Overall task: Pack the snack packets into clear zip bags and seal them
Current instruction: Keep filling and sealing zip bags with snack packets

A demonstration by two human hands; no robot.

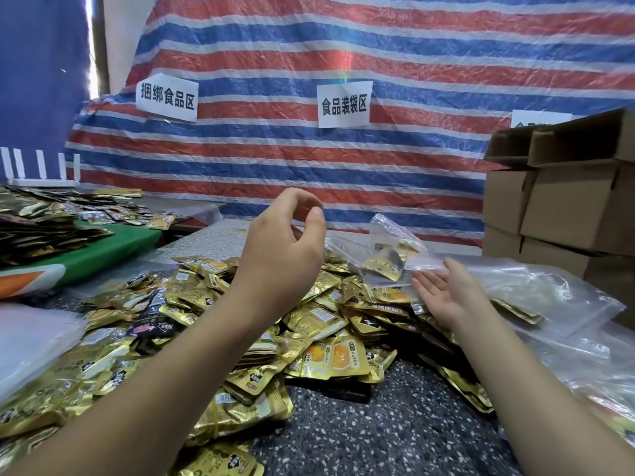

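A big heap of gold snack packets (309, 324) covers the speckled table (395, 434). Behind the heap a clear zip bag (395, 235) holding a few gold packets sits tilted, its mouth upward. My right hand (446, 297) lies palm up with straight fingers, and its fingertips touch the bag's lower edge. My left hand (285, 245) is raised above the heap, left of the bag, fingers loosely curled toward the thumb with nothing in them.
Filled and empty clear bags (549, 297) lie piled at the right. Stacked cardboard boxes (567, 207) stand at the back right. A green table (103, 252) with more packets is at the left, with white plastic (31, 341) near it. A striped tarp (343, 46) closes the back.
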